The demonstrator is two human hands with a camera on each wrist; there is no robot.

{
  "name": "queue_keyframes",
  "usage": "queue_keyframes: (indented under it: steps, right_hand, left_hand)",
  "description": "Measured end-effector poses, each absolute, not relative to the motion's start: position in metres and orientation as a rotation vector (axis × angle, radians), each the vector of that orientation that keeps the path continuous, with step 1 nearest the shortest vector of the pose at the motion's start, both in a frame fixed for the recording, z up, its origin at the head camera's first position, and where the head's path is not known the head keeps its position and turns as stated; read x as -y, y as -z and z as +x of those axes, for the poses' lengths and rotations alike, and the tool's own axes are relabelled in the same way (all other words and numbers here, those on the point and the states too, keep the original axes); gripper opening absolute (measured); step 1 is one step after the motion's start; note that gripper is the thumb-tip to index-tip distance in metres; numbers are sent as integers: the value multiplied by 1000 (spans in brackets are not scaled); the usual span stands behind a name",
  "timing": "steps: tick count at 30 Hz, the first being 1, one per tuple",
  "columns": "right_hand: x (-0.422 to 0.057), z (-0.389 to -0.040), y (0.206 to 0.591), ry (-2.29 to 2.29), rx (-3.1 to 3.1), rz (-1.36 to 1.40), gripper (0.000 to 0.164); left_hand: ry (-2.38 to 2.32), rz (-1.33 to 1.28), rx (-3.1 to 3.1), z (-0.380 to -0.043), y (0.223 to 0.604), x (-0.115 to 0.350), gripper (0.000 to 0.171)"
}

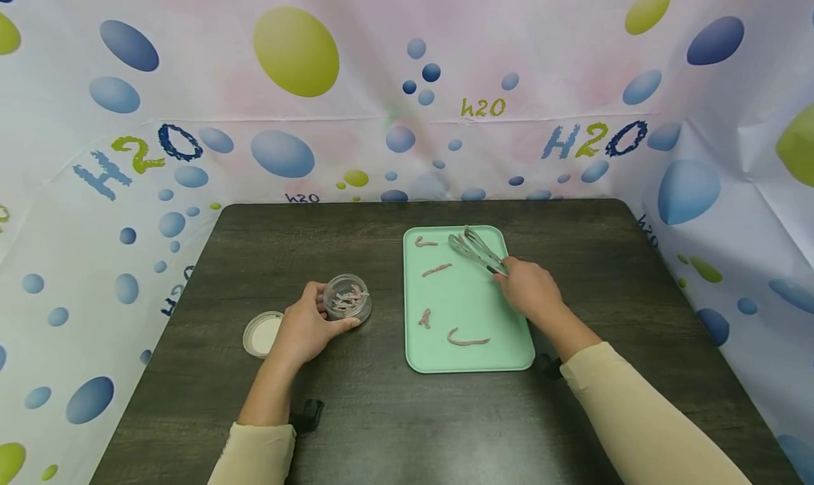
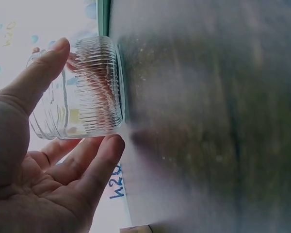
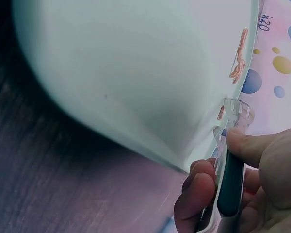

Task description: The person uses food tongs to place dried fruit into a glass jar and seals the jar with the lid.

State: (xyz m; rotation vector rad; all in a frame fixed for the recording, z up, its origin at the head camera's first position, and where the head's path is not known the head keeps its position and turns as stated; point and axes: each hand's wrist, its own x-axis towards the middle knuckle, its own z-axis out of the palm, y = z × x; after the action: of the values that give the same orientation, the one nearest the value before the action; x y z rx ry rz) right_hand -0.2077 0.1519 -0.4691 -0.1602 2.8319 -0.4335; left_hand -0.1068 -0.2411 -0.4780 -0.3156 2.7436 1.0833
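My left hand point(image 1: 309, 329) holds a small clear glass jar point(image 1: 347, 314) between thumb and fingers. Ridges run around the jar's lower wall point(image 2: 94, 97), and its base sits at the tabletop. Inside lie several pinkish worm-like strips point(image 1: 350, 299). With my right hand point(image 1: 533, 287) I grip a pair of tongs point(image 1: 486, 252) with clear tips and dark handles point(image 3: 230, 187). Their tips are spread over the far right part of a mint-green tray point(image 1: 477, 301). More worm-like strips point(image 1: 467, 339) lie apart on the tray, one close to the tong tips.
Left of the jar, a round cream-coloured lid point(image 1: 263, 334) lies on the dark wooden table point(image 1: 356, 414), partly behind my left hand. Behind and beside the table hangs a white sheet point(image 1: 369, 61) printed with blue and green ovals.
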Motion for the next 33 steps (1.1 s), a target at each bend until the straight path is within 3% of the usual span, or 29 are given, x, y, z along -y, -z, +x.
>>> queue_keyframes:
  steps: [33]
  right_hand:
    - [-163,-208,472,465,-2930,-149,44]
  left_hand:
    - [-1037,-315,-2755,-106,477,239,91]
